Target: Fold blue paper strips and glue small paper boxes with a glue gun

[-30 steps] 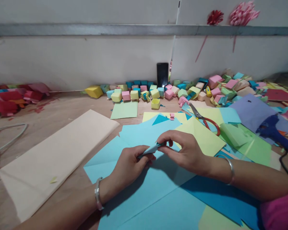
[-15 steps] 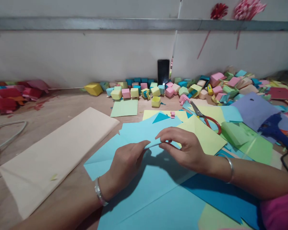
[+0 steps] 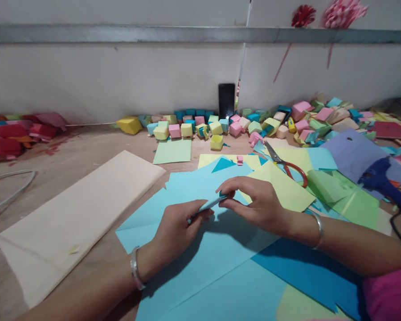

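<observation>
A small folded piece of light-blue paper [image 3: 211, 203] is held above the work surface, seen nearly edge-on. My left hand [image 3: 178, 225] is closed on its left end, thumb along the top and fingers beneath. At the other end, my right hand [image 3: 257, 203] pinches the paper between thumb and curled fingers; a darker blue bit shows by the fingertip. Large light-blue paper sheets [image 3: 200, 276] lie under both hands. Right of them are a yellow sheet [image 3: 282, 187] and a dark blue sheet [image 3: 307, 272]. Red-handled scissors [image 3: 289, 167] rest beyond my right hand.
A cream sheet [image 3: 83, 218] lies at left. Small paper boxes [image 3: 187, 129] line the wall, heaping up at right [image 3: 317, 116]. A black phone [image 3: 226, 100] leans upright there. A blue glue gun [image 3: 382, 178] with a cord is far right. A white cable [image 3: 11, 194] curves at far left.
The folded light-blue paper has tilted, showing more of its face. My left hand has turned, and its fingers now show under the paper. My right hand keeps its pinch, nearly in place.
</observation>
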The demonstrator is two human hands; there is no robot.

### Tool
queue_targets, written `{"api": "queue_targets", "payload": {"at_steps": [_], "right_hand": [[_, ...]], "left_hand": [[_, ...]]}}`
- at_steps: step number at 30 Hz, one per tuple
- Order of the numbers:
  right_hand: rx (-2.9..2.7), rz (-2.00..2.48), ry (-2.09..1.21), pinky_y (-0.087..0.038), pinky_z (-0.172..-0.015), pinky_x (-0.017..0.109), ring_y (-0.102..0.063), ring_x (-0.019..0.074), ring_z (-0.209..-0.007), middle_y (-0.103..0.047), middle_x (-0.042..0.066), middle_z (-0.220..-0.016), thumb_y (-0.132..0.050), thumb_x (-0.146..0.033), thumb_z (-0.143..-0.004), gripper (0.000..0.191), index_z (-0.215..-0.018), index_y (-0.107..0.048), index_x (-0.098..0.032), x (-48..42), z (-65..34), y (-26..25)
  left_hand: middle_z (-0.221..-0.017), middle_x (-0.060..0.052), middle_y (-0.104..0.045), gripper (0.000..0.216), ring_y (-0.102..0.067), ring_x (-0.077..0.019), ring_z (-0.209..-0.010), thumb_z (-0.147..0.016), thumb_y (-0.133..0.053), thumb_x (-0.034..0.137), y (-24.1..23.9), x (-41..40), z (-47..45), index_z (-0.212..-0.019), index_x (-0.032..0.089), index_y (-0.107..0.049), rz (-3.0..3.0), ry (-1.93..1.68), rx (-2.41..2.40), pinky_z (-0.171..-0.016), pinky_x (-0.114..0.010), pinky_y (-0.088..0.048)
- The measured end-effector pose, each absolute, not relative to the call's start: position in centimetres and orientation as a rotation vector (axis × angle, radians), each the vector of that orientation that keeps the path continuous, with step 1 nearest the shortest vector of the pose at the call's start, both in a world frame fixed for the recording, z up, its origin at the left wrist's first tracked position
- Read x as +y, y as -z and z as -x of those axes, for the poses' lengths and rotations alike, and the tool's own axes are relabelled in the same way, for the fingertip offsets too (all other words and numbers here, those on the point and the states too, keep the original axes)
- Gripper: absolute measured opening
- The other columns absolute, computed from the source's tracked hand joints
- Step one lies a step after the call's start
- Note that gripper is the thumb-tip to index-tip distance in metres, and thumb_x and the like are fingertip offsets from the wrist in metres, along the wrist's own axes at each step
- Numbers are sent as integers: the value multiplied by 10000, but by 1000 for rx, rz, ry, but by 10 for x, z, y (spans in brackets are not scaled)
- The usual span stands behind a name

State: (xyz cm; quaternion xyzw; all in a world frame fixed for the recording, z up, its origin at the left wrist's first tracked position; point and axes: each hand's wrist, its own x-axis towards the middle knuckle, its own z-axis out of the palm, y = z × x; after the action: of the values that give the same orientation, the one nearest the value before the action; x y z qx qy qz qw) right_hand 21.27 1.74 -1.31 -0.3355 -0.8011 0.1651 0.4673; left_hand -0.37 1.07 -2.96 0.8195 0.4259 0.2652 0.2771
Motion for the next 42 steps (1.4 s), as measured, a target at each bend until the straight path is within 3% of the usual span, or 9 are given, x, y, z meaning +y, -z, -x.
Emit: {"api": "queue_targets", "payload": {"at_steps": [9,15,19,23,27,31,36,40,42], "right_hand": [[-1904,901,-542,-481,-608,224,-616,108,-651,-677,-7,-724,-701,-139,-791,99,-775,-618,-190,15,-213,13],[-1611,1085,-1045,-469,-583,238,-574,109,-628,-597,-36,-684,-715,-138,-702,268,-935,-595,-189,19,-214,4],[-1481,1194,-1246,-396,-520,221,-476,78,-548,-498,-78,-616,-678,-139,-687,289,-954,-577,-180,29,-216,1],[-1434,1248,-1328,-395,-548,227,-480,78,-576,-502,-71,-638,-643,-150,-701,264,-960,-592,-169,36,-218,6],[-1464,1244,-1308,-381,-539,238,-481,90,-564,-533,-61,-612,-647,-150,-689,261,-945,-602,-167,40,-222,10],[-1463,1259,-1377,-364,-526,237,-471,92,-565,-534,-59,-616,-644,-149,-691,290,-976,-605,-180,42,-222,11],[-1474,1276,-1466,-312,-495,225,-424,83,-544,-476,-77,-595,-621,-125,-687,329,-1009,-611,-192,42,-222,9],[-1381,1280,-1384,-290,-482,224,-406,79,-517,-430,-88,-541,-623,-94,-653,298,-936,-633,-188,43,-223,8],[-1311,1293,-1388,-285,-472,225,-416,81,-502,-432,-87,-516,-627,-91,-642,279,-904,-638,-186,43,-222,8]], "left_hand": [[-722,7,-736,170,-652,-129,-637,-849,-556,166,25,8,-3,-837,180,-725,-1999,-567,1160,-621,-223,-471],[-642,-39,-705,202,-615,-119,-515,-853,-615,299,10,8,-10,-819,116,-695,-1360,-388,1081,-507,-217,-482],[-710,-67,-722,230,-588,-80,-510,-837,-680,329,11,13,-10,-818,102,-652,-1114,-525,1106,-492,-178,-472],[-828,-90,-747,223,-594,-65,-526,-839,-699,284,14,15,-9,-947,110,-611,-992,-592,1097,-516,-167,-501],[-774,-68,-742,356,-584,-65,-491,-863,-679,235,9,17,-8,-1163,144,-511,-890,-597,1070,-458,-143,-469],[-788,-73,-738,307,-534,-29,-460,-882,-653,195,6,19,-6,-1139,141,-493,-789,-570,1095,-439,-105,-428],[-812,-72,-733,327,-502,-30,-452,-875,-655,230,10,22,-3,-1152,153,-499,-852,-516,1106,-436,-122,-414],[-664,-10,-655,343,-549,-95,-469,-905,-589,335,12,20,0,-1192,162,-517,-1176,-477,1195,-462,-199,-451],[-788,-52,-670,337,-613,-138,-569,-937,-516,407,13,17,1,-1173,171,-557,-1596,-635,1320,-524,-258,-488]]}}
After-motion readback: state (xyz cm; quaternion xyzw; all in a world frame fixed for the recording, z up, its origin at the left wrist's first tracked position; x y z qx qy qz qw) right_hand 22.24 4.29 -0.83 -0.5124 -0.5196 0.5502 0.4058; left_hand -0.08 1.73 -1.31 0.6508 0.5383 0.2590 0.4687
